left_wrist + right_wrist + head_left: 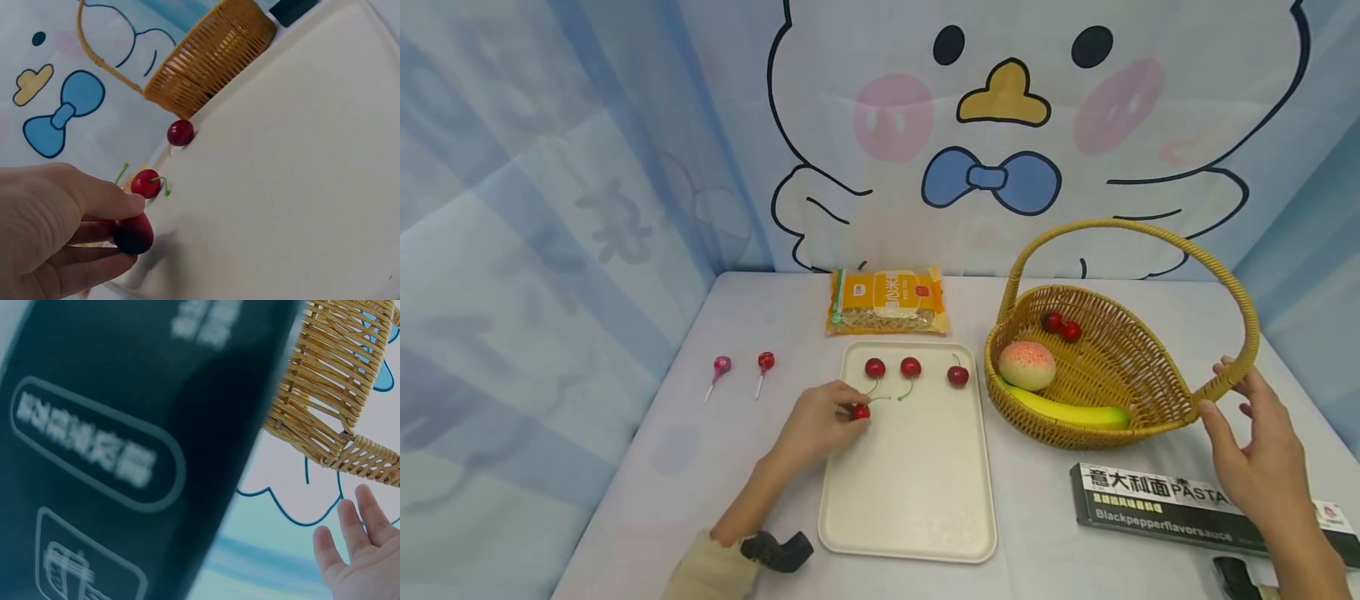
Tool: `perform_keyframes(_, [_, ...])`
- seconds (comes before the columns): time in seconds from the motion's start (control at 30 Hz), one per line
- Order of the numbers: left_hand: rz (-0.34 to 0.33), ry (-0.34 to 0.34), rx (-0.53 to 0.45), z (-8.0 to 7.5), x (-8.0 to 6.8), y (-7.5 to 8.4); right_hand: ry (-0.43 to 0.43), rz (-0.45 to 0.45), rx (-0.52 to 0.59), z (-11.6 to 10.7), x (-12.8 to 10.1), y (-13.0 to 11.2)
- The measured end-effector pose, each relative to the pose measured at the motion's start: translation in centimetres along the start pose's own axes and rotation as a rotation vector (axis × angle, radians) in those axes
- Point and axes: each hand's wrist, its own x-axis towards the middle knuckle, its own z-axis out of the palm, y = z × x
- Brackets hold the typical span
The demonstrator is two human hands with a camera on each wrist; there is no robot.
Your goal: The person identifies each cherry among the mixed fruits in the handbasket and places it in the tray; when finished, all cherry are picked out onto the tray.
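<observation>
My left hand [823, 425] pinches a red cherry [134, 234] between thumb and fingers, over the upper left part of a cream tray [910, 500]. Three other cherries lie along the tray's far end: one on the left [875, 368], one beside it [911, 367] and a darker one on the right [958, 376]. My right hand [1262, 450] is at the right end of a wicker basket [1037, 429], by the foot of its handle, with fingers extended; whether they touch it is hard to tell. Inside the basket are two cherries [1062, 327], a peach [1027, 365] and a banana [1067, 411].
A black pasta box [1150, 508] lies in front of the basket, partly under my right forearm. Behind the tray is a yellow food packet [887, 302]. Two lollipops [722, 365] lie on the left of the white table [647, 517]. A printed curtain [1000, 233] hangs behind.
</observation>
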Motion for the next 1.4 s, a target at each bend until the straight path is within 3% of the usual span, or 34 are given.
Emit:
perform_keyframes(0.27, [0.049,-0.019,0.177,0.5,0.1,0.5,-0.001,0.012,-0.003,0.1,-0.1,0.0])
perform_keyframes(0.63, [0.055,-0.017,0.243,0.5,0.1,1.0,0.004,0.012,0.001,0.1,-0.1,0.2])
perform_keyframes(0.83, [0.084,0.005,0.154,0.1,0.4,2.0,-0.002,0.02,0.001,0.2,-0.1,0.1])
perform_keyframes(1.0, [0.2,0.012,0.04,0.0,1.6,3.4,-0.011,0.03,0.004,0.1,-0.1,0.0])
perform_keyframes(1.4, [0.327,-0.079,-0.13,1.7,5.7,8.7,-0.015,0.021,0.013,-0.1,-0.1,0.1])
